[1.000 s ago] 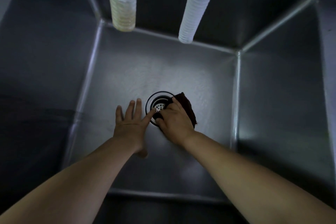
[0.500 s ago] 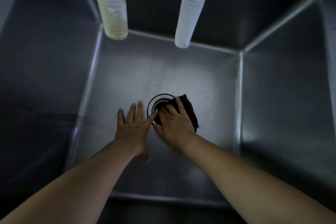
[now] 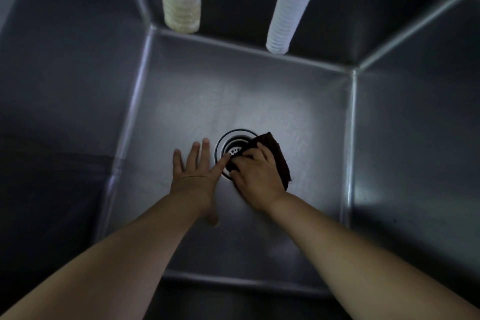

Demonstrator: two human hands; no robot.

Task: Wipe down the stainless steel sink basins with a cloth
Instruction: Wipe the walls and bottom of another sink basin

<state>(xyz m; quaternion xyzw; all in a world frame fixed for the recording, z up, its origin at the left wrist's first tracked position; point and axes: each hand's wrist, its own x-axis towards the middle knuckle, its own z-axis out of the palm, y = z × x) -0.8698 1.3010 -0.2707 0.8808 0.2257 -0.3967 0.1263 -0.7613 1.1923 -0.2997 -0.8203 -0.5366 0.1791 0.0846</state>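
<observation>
Cloth (image 3: 275,157), dark and bunched, sits on the basin floor (image 3: 197,101) over the right edge of the drain strainer (image 3: 233,149), gripped by the right hand (image 3: 255,176). Left hand (image 3: 193,176) lies flat with fingers spread, its forefinger touching the drain rim. Scrubbing round the drain seems underway; next, sweep outward to the walls.
</observation>
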